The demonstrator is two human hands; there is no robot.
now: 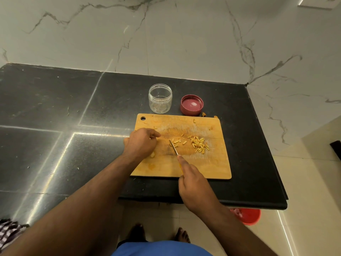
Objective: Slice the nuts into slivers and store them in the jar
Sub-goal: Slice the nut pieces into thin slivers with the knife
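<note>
The right hand (193,183) gripped a small knife (174,149) by its yellow handle, forefinger laid along the top, the thin blade pointing up-left with its tip resting among the cut pieces at the middle of the frame. The left hand (142,143) lay on the left part of the cutting board (203,167), fingers curled downward near the blade; it seemed to pinch a piece of nut, though the fingers hid what was under them, so I cannot tell for sure.

To slice well here, the left fingertips needed to stay tucked back from the edge, holding the nut flat side down, while the blade came down in narrow, even strokes rather than sawing.

A loose heap of slivers (199,145) lay just right of the blade: pale yellow, thin, stick-shaped. The board was a rounded rectangle of light wood, scuffed white with knife marks, with a hanging hole at its upper left corner. Above it on the speckled black stone counter (55,108) stood the jar (160,98), clear ribbed plastic and apparently almost empty, and beside it to the right the dark red lid (191,105), lying inside-up.
</note>
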